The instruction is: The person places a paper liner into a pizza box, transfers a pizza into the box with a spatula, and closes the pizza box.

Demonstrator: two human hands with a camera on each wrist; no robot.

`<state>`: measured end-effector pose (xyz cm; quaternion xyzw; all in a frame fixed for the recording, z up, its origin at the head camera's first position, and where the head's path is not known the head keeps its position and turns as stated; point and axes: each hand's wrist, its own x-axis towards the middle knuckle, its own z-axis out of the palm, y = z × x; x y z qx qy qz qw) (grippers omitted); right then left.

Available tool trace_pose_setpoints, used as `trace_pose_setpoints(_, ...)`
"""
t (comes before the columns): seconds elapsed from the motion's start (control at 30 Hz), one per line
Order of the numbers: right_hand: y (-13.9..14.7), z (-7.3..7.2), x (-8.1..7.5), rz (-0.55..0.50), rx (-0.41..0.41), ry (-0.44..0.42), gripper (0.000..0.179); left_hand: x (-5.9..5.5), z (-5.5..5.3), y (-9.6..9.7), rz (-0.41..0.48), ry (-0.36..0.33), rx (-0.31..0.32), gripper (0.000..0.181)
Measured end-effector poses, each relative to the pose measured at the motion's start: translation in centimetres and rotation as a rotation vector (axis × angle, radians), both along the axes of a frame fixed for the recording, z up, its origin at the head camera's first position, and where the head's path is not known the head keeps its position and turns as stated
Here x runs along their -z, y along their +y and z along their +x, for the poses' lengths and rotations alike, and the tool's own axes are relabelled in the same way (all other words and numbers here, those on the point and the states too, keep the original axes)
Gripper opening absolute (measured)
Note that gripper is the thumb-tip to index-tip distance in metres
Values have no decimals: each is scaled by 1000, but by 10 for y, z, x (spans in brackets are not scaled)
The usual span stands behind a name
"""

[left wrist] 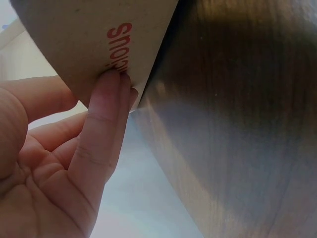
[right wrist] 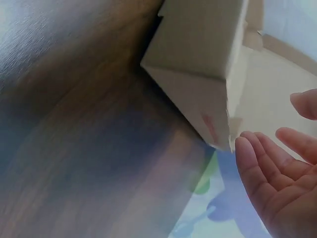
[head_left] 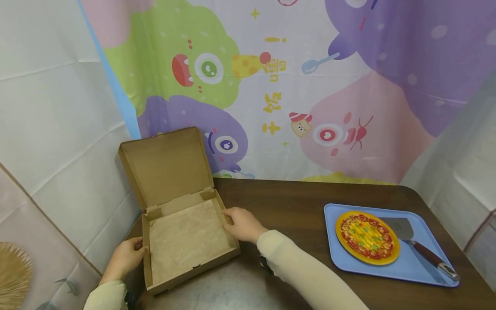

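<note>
An open cardboard pizza box [head_left: 211, 261] stands on the left of the table, its lid [head_left: 168, 168] raised and leaning back. A sheet of brown paper [head_left: 190, 237] lines the bottom. My left hand [head_left: 124, 258] pinches the left side wall; in the left wrist view its fingers [left wrist: 103, 99] press the outer face, over red lettering [left wrist: 119, 42]. At the right side wall is my right hand [head_left: 244, 224], fingers loosely bent. Its fingertips [right wrist: 245, 148] are right by the box edge in the right wrist view, with the thumb spread apart from them.
On the right of the brown table [head_left: 283, 202], a blue tray [head_left: 410, 262] bears a pizza [head_left: 367, 237] and a pizza server [head_left: 404, 228] with a dark handle. A cartoon-printed curtain [head_left: 271, 150] hangs behind the table. At the lower left is a round straw-coloured object [head_left: 13, 269].
</note>
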<state>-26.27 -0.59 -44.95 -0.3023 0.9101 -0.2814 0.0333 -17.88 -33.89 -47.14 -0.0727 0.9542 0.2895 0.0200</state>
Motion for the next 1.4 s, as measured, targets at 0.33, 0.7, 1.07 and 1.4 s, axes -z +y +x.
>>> trace_pose_setpoints(0.33,64,2,-15,-161,35,-57,44,2,0,-1,-2,17,5,49)
trace_pose_setpoints(0.7,152,19,-25,-179,194,48,46,4,-1,-3,-20,18,19,49)
trace_pose_setpoints(1.07,247,43,-39,-109,383,116,52,4,0,0,-21,15,14,49)
trace_pose_setpoints(1.4,343,65,-27,-48,573,175,54,1,2,1,-43,12,8,51)
